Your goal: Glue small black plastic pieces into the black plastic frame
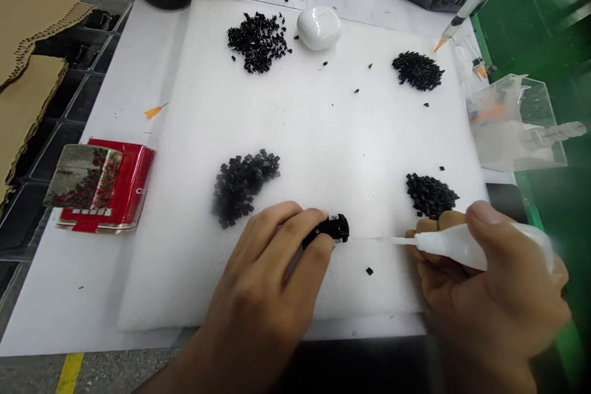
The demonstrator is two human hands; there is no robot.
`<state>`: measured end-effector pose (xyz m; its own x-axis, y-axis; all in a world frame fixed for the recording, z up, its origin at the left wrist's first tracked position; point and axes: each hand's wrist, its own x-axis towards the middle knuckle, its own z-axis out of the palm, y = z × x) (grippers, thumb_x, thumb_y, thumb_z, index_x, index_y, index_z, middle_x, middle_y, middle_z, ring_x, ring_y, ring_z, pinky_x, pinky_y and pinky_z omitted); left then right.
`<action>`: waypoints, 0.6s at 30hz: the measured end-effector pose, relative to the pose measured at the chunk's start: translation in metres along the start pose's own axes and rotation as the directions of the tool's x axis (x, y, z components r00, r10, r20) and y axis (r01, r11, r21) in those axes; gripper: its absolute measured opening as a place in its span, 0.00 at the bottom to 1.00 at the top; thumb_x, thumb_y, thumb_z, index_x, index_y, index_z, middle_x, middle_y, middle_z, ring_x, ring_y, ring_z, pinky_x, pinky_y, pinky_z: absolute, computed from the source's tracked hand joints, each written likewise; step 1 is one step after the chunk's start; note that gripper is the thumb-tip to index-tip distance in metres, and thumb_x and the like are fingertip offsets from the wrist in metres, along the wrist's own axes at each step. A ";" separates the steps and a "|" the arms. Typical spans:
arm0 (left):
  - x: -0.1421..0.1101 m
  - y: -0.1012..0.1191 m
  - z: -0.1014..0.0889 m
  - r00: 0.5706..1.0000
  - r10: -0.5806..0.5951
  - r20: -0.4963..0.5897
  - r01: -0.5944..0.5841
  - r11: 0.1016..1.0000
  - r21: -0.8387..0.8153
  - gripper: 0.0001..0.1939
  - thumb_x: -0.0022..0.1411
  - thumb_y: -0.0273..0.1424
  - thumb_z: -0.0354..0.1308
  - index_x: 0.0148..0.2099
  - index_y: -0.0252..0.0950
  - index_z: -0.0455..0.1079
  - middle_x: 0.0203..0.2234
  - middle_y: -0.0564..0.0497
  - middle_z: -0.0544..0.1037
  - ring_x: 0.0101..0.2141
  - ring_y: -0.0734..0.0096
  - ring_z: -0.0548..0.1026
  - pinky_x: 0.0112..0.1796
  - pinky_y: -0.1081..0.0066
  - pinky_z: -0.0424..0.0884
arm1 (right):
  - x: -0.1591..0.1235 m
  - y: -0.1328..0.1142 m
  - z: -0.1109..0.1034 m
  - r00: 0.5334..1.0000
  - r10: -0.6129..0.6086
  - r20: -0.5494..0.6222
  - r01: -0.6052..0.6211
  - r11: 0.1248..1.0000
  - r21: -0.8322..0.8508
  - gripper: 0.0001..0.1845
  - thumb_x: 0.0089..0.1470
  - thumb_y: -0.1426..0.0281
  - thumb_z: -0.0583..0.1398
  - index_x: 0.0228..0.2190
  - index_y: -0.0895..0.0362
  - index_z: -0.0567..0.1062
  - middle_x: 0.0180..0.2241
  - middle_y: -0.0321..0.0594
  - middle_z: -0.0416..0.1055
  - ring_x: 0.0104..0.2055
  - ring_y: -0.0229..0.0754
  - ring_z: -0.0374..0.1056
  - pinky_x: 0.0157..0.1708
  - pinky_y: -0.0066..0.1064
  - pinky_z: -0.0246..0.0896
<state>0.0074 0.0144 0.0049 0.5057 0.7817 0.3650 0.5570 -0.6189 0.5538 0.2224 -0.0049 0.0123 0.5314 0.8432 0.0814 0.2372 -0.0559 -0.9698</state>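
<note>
My left hand (263,283) pinches a small black part (333,228) against the white foam pad (318,123) near its front edge. My right hand (494,283) is closed round a white squeeze bottle (455,243) with a thin nozzle, whose tip points left at the black part and almost touches it. One loose black piece (369,271) lies just below the nozzle. A heap of black square pieces (242,184) lies beside my left hand, and a smaller heap (431,195) sits just above my right hand.
Two more black heaps lie at the back left (257,40) and back right (418,69) of the pad, with a white earbud case (318,28) between them. A red packet (104,188) lies left. A clear plastic box (512,126) stands right, a syringe (471,3) behind it.
</note>
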 end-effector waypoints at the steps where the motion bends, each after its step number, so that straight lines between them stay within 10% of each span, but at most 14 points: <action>1: 0.001 0.000 0.000 1.000 0.002 0.004 -0.002 1.000 -0.005 0.14 0.62 0.13 0.63 0.49 0.26 0.77 0.53 0.37 0.77 0.55 0.52 0.72 0.55 0.52 0.75 | -0.002 -0.003 0.003 0.997 0.060 -0.047 -0.057 0.996 0.069 0.25 0.61 0.65 0.66 0.19 0.53 0.61 0.16 0.31 0.54 0.16 0.35 0.54 0.11 0.29 0.54; 18: 0.011 0.005 -0.002 0.996 -0.035 -0.081 0.025 0.992 -0.124 0.09 0.67 0.17 0.62 0.49 0.27 0.76 0.49 0.49 0.81 0.51 0.70 0.75 0.55 0.69 0.76 | -0.008 -0.008 0.007 0.929 0.327 -0.172 -0.286 0.932 0.224 0.16 0.47 0.65 0.74 0.24 0.54 0.72 0.17 0.30 0.61 0.15 0.34 0.54 0.09 0.27 0.47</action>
<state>0.0145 0.0199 0.0137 0.4303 0.8068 0.4049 0.4832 -0.5848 0.6516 0.2112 -0.0074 0.0176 0.7113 0.6732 -0.2021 -0.1135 -0.1737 -0.9782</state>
